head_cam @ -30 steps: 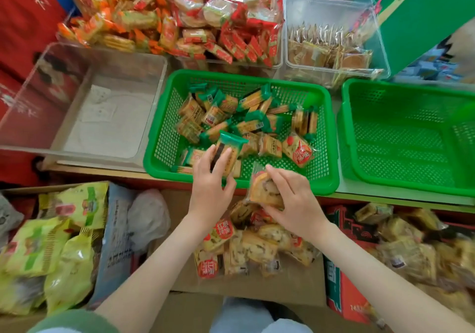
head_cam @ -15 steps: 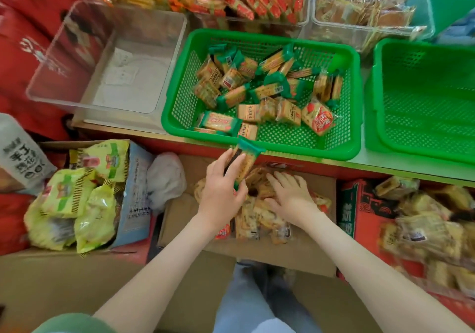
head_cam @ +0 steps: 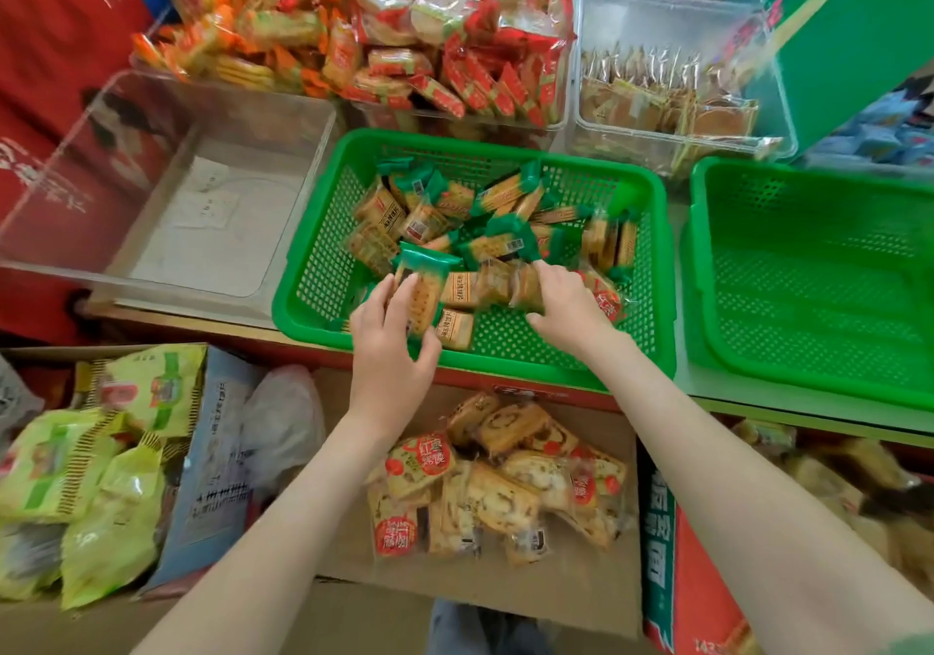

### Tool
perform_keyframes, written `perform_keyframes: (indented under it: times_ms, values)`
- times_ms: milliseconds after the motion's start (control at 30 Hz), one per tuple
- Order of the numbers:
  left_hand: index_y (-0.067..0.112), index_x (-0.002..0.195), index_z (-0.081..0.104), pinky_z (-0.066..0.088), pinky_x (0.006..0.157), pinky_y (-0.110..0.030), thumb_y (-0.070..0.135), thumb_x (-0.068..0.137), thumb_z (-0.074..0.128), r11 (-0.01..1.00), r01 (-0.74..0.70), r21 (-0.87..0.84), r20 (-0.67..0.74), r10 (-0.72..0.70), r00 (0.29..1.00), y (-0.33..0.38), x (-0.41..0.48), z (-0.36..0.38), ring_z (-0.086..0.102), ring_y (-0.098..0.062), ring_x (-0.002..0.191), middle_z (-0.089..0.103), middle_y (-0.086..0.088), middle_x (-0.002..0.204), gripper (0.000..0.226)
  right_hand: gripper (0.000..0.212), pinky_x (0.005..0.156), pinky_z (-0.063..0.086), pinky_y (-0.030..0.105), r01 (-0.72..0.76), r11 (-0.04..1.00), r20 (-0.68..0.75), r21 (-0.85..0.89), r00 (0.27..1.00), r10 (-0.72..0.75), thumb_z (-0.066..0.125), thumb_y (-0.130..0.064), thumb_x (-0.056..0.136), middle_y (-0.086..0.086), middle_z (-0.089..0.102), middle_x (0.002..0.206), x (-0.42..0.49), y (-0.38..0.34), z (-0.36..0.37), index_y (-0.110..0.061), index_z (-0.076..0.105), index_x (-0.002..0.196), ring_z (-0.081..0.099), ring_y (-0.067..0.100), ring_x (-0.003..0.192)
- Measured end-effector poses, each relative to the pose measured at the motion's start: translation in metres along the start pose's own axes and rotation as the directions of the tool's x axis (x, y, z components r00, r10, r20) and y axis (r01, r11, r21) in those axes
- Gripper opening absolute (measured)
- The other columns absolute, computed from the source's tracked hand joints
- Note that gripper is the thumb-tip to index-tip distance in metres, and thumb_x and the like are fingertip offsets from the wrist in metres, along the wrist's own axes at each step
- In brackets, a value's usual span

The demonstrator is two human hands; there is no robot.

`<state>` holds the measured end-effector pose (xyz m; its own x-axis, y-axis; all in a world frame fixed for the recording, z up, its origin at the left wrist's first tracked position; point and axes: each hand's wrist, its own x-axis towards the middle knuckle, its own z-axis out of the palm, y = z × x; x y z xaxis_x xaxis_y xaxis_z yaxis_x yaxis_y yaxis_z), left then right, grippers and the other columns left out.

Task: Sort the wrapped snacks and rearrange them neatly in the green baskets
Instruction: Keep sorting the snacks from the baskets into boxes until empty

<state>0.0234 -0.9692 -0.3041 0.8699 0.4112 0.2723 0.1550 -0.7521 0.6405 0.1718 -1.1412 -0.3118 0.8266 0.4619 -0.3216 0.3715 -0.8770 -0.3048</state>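
Now both our arms had lifted out of the cardboard box (head_cam: 581, 599) below the shelf and reached over the near rim of the left green basket (head_cam: 313, 270), where half a second before they were down among the bread packs. That basket held a loose jumble of green-ended cracker packs (head_cam: 498, 242), lying at all angles, while the right green basket (head_cam: 808, 300) beside it looked bare, so we judged the sorting to be barely begun. Bread-roll packs (head_cam: 505, 482) with red stickers lay heaped in the box under our forearms, well apart from either basket. Our left hand (head_cam: 391, 346) came over the basket's near edge with thumb and fingers clamped on one green-wrapped cracker pack (head_cam: 422, 290), held upright on end above the mesh floor rather than set down. Our right hand (head_cam: 568, 308) had moved in among the packs at the centre of the basket, fingers curled down onto a clear-wrapped pack (head_cam: 505, 285); whether they gripped it or merely pressed on it we could not tell. With both hands in the same basket, we took the step to be straightening the crackers into rows.
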Motion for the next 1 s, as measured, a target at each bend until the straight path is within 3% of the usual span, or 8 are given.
perform_keyframes:
  times_ms: [100,200,367,467,567,733,867,1000]
  values:
    - [0.001,0.136,0.046,0.03,0.105,-0.032,0.006,0.083,0.068,1.0,0.014,-0.018,0.001,-0.014,1.0,-0.008,0.003,0.003,0.039,-0.029,0.123,0.046,-0.019,0.136,0.057,0.081,0.102,0.038,0.044,-0.064,0.99,0.096,-0.124,0.992,0.076,0.062,-0.008,0.086,0.017,0.034,0.146,0.023,0.005,0.009,-0.005,0.013,0.151,0.037,0.035,0.13]
    - [0.002,0.135,0.046,0.031,0.105,-0.034,0.019,0.086,0.059,1.0,0.002,-0.03,0.013,-0.002,1.0,-0.011,0.003,0.006,0.038,-0.027,0.122,0.046,-0.018,0.136,0.054,0.068,0.091,0.045,0.044,-0.053,0.987,0.051,-0.149,0.997,0.061,0.059,-0.004,0.084,0.018,0.048,0.132,0.029,0.012,0.01,-0.005,0.027,0.143,0.049,0.036,0.116]
    - [0.004,0.136,0.047,0.035,0.106,-0.044,0.019,0.087,0.059,1.0,0.011,-0.024,0.075,-0.01,0.997,-0.01,0.005,0.01,0.041,-0.034,0.124,0.047,-0.018,0.136,0.053,0.068,0.094,0.044,0.042,0.043,0.994,-0.064,-0.1,0.997,-0.05,0.064,-0.03,0.087,0.012,0.046,0.127,0.006,0.012,0.001,-0.009,0.032,0.143,0.048,0.031,0.114]
    - [0.007,0.136,0.049,0.038,0.102,-0.042,0.022,0.089,0.06,0.994,0.014,0.111,0.208,-0.037,0.978,-0.006,0.012,0.014,0.047,-0.032,0.123,0.053,-0.014,0.132,0.05,0.065,0.097,0.041,0.044,0.05,0.999,-0.198,-0.01,0.979,-0.051,0.064,-0.034,0.085,0.012,0.046,0.122,-0.019,0.014,-0.007,-0.009,0.037,0.138,0.045,0.029,0.113]
    - [0.013,0.139,0.045,0.04,0.095,-0.041,0.032,0.094,0.05,0.945,0.008,0.326,0.374,-0.137,0.917,0.0,0.03,0.021,0.053,-0.029,0.116,0.056,-0.009,0.13,0.049,0.06,0.095,0.041,0.043,0.033,0.997,-0.261,0.067,0.965,-0.015,0.065,-0.033,0.084,0.011,0.047,0.119,-0.044,0.02,-0.016,-0.01,0.041,0.134,0.045,0.028,0.108]
    - [0.017,0.146,0.033,0.03,0.107,-0.047,0.032,0.094,0.048,0.868,0.023,0.497,0.537,-0.328,0.777,0.024,0.049,0.034,0.037,-0.034,0.132,0.04,-0.015,0.145,0.056,0.061,0.098,0.035,0.039,-0.03,0.986,-0.408,0.164,0.908,0.096,0.07,-0.027,0.083,0.012,0.051,0.122,-0.098,0.043,-0.023,-0.006,0.044,0.134,0.046,0.028,0.112]
    - [0.01,0.144,0.04,0.026,0.111,-0.049,0.026,0.095,0.055,0.955,-0.099,0.28,0.469,-0.046,0.882,0.069,0.018,0.049,0.033,-0.034,0.137,0.037,-0.02,0.147,0.054,0.059,0.091,0.032,0.034,-0.111,0.976,-0.526,0.189,0.828,0.196,0.072,-0.028,0.081,0.011,0.054,0.117,-0.156,0.078,-0.023,-0.005,0.048,0.13,0.048,0.027,0.107]
    - [-0.001,0.13,0.055,0.034,0.106,-0.051,0.006,0.086,0.064,0.939,-0.34,-0.047,0.374,0.333,0.866,0.122,-0.049,0.075,0.046,-0.042,0.125,0.05,-0.026,0.134,0.046,0.06,0.093,0.033,0.036,-0.186,0.958,-0.546,0.219,0.79,0.279,0.075,-0.026,0.078,0.009,0.055,0.118,-0.223,0.127,-0.009,-0.008,0.048,0.129,0.048,0.026,0.108]
